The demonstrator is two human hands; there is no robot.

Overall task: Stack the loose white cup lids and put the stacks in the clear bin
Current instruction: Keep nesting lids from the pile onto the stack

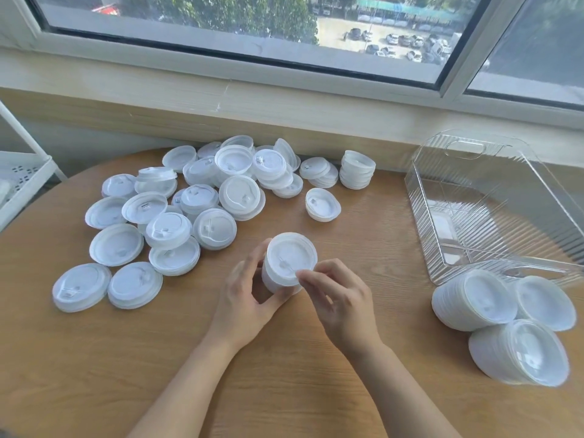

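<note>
A stack of white cup lids (289, 262) stands at the table's middle, gripped by my left hand (249, 295) around its left side. My right hand (338, 298) pinches the rim of its top lid with fingertips. Several loose white lids (177, 210) lie spread and overlapping across the left and far side of the table. A short stack (357, 169) stands at the back, and a small one (323, 204) lies nearer. The clear ribbed bin (486, 203) stands at the right with nothing in it. Three finished stacks (502, 320) lie on their sides just in front of the bin.
The round wooden table (94, 358) sits against a windowsill wall (221, 102). A white shelf rack (22, 178) stands off the table's left edge.
</note>
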